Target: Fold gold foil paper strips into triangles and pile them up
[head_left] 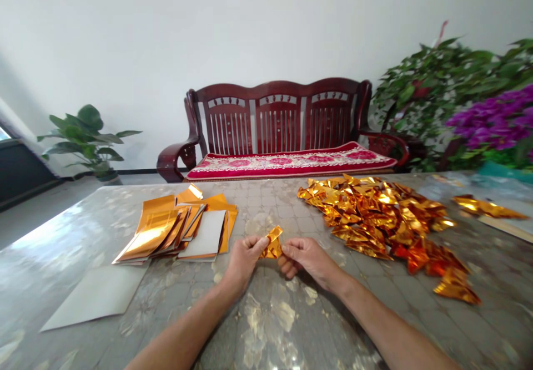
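Observation:
A small folded piece of shiny gold paper [273, 243] is between my two hands, above the middle of the table. My left hand [246, 256] pinches its left side between thumb and fingers. On the right edge of the piece, the thumb and fingers of my right hand [306, 259] are closed, with the other fingers curled under. To the left lies a loose stack of gold sheets [156, 226], some showing their pale backs. A large heap of folded gold pieces [375, 209] lies to the right.
A single pale sheet [97, 295] lies at the left of the patterned table [258, 325]. More folded gold pieces [489, 208] and clear plastic [449, 184] are at the far right. Behind stand a wooden bench [277, 120], potted plants and purple flowers [495, 116].

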A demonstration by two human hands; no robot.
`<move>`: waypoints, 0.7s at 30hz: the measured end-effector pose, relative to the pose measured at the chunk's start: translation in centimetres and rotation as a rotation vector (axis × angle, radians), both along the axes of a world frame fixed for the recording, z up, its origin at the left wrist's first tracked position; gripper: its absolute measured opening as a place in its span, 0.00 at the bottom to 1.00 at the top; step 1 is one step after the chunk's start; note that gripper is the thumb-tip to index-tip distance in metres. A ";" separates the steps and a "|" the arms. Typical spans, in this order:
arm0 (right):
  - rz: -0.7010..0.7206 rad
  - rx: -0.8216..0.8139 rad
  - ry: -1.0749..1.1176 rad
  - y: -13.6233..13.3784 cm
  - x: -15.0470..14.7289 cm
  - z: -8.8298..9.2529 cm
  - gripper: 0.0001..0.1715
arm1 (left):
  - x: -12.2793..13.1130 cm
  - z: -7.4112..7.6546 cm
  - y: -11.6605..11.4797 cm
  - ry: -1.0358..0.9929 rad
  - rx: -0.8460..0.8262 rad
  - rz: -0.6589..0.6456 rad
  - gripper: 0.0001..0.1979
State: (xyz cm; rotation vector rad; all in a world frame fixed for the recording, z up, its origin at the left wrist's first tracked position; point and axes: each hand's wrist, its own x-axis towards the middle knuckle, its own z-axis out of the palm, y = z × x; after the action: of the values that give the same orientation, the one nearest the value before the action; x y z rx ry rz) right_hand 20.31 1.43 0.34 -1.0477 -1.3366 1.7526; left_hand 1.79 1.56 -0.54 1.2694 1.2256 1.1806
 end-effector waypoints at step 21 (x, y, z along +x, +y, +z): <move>-0.030 -0.012 -0.094 -0.3 -0.6 0.0 0.23 | 0.5 0.2 -0.7 0.028 -0.081 -0.044 0.27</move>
State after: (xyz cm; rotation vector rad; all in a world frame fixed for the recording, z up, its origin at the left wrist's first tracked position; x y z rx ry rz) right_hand 19.72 1.11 0.38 -1.1634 -1.3620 1.7099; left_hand 2.26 0.85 -0.35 1.2499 1.2474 1.0750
